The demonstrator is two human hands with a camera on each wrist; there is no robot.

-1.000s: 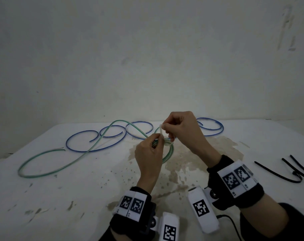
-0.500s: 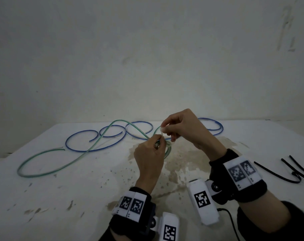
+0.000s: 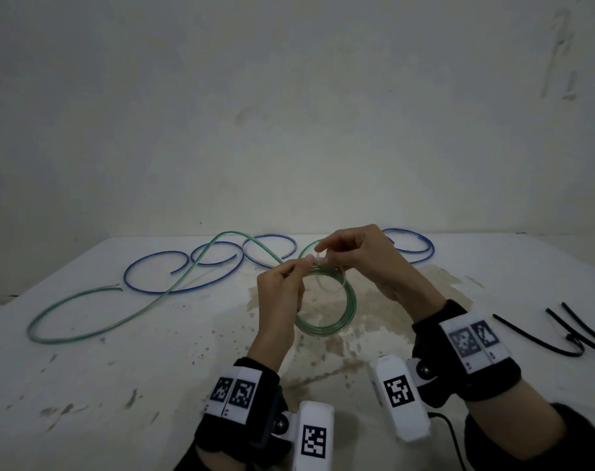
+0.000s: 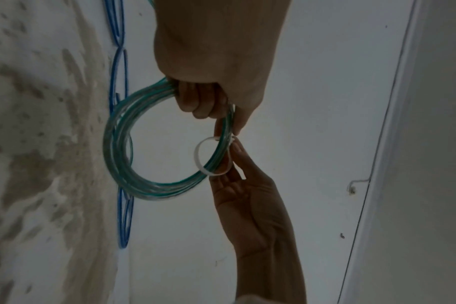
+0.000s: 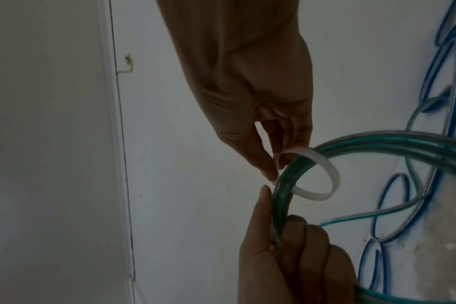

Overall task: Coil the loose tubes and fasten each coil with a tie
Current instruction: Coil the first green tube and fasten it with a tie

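A coil of green-striped clear tube [image 3: 326, 326] [image 4: 122, 144] [image 5: 377, 142] hangs above the table, gripped at its top by my left hand [image 3: 282, 287] [image 4: 211, 98] [image 5: 294, 246]. A white tie [image 3: 318, 258] [image 4: 199, 158] [image 5: 325, 170] loops round the coil's strands. My right hand [image 3: 354, 253] [image 4: 234, 164] [image 5: 276, 162] pinches the tie's ends with thumb and fingertips, right beside the left thumb. The tube's loose tail [image 3: 95, 321] trails left across the table. A loose blue tube [image 3: 174, 270] lies in curls at the back.
Black ties [image 3: 568, 331] lie on the table at the right. The white table [image 3: 119, 385] is stained brown beneath the hands. A plain wall stands close behind the table's far edge.
Both hands rose a little with the coil, which now hangs in plain sight below them. The right hand has drawn the white tie round the strands into a loop.
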